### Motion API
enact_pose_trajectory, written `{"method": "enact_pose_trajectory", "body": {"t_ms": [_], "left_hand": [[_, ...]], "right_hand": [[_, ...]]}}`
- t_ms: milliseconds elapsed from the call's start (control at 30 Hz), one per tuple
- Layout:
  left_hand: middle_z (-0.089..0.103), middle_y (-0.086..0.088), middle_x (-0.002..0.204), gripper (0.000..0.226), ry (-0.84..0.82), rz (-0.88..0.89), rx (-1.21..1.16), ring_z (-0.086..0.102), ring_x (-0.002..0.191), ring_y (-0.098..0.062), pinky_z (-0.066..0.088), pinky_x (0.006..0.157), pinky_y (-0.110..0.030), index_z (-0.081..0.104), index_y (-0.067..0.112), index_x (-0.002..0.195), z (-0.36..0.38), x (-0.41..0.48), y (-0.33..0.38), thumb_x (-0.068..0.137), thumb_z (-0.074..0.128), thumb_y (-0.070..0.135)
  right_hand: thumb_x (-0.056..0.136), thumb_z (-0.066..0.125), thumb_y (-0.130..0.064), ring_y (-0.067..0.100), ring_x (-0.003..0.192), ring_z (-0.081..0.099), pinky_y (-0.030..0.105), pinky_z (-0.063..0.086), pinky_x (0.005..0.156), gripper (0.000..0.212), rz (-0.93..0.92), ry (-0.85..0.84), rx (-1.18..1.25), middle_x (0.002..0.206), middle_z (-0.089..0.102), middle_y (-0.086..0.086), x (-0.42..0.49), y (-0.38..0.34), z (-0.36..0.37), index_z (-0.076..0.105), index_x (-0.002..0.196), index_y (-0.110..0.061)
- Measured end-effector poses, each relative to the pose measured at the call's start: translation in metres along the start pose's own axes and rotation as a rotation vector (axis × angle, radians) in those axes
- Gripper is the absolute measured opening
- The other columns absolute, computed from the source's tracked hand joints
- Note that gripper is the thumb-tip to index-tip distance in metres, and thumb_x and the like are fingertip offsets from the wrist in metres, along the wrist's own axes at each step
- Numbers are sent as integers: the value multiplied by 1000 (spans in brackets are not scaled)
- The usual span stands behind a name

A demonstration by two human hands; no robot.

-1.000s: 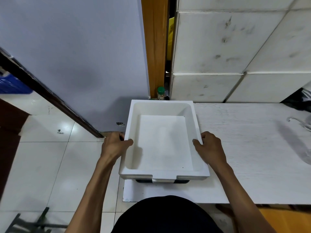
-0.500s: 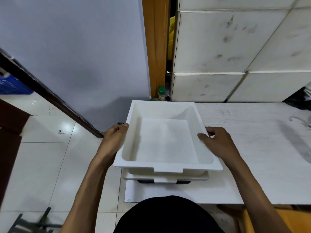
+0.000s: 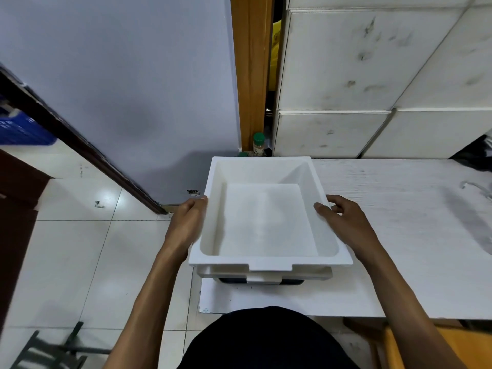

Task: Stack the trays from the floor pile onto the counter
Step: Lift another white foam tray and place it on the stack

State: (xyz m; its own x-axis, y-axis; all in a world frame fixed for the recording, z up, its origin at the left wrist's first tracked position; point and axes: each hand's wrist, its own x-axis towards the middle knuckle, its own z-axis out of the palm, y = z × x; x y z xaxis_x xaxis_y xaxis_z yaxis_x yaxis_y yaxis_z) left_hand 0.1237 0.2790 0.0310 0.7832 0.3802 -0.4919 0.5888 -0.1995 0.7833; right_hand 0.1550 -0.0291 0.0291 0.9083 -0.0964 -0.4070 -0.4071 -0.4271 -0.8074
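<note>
A white rectangular tray [image 3: 266, 222] is held in the air by both my hands, a little above the stack and slightly askew to it. My left hand [image 3: 186, 225] grips its left rim and my right hand [image 3: 346, 222] grips its right rim. Directly under it a second white tray [image 3: 306, 275] shows only its near edge, and a dark tray [image 3: 231, 281] peeks out below that. The stack stands at the left end of the white counter [image 3: 399, 235].
Large scuffed white blocks [image 3: 346, 62] rise behind the counter. A green-capped bottle [image 3: 258, 145] stands by the wooden door frame [image 3: 250, 75]. Left of the counter is tiled floor [image 3: 80, 249], with a blue crate [image 3: 21, 129] far left and a dark metal frame [image 3: 53, 350] near my feet.
The top white tray, nested flat on the stack a second ago, has come up off it and shifted toward me, uncovering the rim of the white tray beneath. Both hands stay on its sides.
</note>
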Motion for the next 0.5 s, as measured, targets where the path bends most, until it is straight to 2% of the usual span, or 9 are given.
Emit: {"method": "enact_pose_trajectory", "body": {"t_ms": [100, 300, 500], "left_hand": [[70, 3, 93, 31, 12, 13, -11, 63, 86, -19, 48, 78, -36, 70, 23, 94, -1, 1, -2, 91, 50, 46], [65, -2, 82, 28, 52, 39, -21, 56, 74, -20, 42, 69, -32, 68, 14, 91, 4, 3, 1, 95, 52, 36], [68, 1, 90, 27, 50, 40, -29, 60, 79, -17, 45, 70, -31, 69, 18, 97, 4, 2, -1, 97, 50, 36]], "right_hand": [[91, 63, -35, 14, 86, 67, 24, 45, 64, 29, 0, 11, 2, 88, 66, -8, 0, 1, 1, 66, 118, -25], [93, 60, -32, 11, 82, 66, 23, 44, 62, 29, -9, 9, -7, 88, 66, -7, 2, -3, 3, 65, 120, -23], [93, 59, -37, 16, 89, 68, 27, 49, 69, 29, 7, -1, -1, 97, 70, -1, 4, 2, 3, 65, 119, -26]]}}
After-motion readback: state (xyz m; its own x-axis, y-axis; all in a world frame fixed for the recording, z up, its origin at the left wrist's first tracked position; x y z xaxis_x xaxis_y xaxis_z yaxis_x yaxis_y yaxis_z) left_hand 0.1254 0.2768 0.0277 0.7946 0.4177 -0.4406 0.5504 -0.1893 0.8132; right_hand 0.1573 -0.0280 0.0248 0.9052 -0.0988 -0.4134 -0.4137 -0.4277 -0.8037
